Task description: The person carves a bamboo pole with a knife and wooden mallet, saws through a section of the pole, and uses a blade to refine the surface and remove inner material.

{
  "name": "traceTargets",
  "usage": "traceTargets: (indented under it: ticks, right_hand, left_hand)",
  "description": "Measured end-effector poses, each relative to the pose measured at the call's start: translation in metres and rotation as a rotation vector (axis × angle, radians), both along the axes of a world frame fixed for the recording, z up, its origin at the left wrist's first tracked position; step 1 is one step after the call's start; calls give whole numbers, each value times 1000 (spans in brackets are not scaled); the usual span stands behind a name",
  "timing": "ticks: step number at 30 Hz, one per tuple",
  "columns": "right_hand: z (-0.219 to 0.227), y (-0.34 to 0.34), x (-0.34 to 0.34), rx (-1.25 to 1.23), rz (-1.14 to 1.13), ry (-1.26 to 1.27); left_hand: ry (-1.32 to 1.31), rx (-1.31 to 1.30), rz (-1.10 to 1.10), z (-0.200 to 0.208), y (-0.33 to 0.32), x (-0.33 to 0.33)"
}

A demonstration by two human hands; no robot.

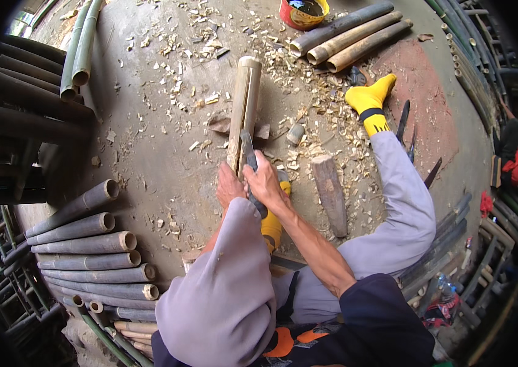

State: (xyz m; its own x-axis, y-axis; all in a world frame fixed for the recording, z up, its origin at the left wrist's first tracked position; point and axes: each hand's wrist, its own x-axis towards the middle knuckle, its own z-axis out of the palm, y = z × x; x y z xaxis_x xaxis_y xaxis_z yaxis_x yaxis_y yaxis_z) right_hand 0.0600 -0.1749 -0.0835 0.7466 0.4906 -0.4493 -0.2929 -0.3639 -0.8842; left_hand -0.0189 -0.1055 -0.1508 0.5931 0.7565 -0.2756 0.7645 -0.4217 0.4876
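A pale bamboo tube [238, 104] with a long slot along its upper side slopes away from me over a piece of brown wood [219, 124]. My left hand [229, 187] is closed round its near end. My right hand [266, 182] is closed on a dark, knife-like tool [248, 144], which lies along the tube's right side. Whether its edge touches the bamboo I cannot tell. A short bamboo offcut [295, 134] and a tapered wooden block [330, 197] lie to the right on the floor.
Bamboo tubes are lined up at the left [87, 244] and far right [363, 38], beside a bucket of dark liquid [303, 13]. Shavings cover the floor. Near my yellow-socked right foot [372, 98] lie dark blades [403, 121]. A rack [32, 131] holds dark tubes.
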Motion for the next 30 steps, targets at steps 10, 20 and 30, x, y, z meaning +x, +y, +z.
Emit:
traceTargets:
  ticks: [10, 20, 30]
  right_hand:
    - [5, 15, 24, -8, -44, -61]
    - [-1, 33, 56, 54, -51, -105]
    - [-2, 31, 86, 5, -41, -145]
  left_hand:
    - [83, -4, -20, 17, 0, 3]
    - [78, 37, 0, 19, 0, 5]
    - [122, -32, -22, 20, -7, 12]
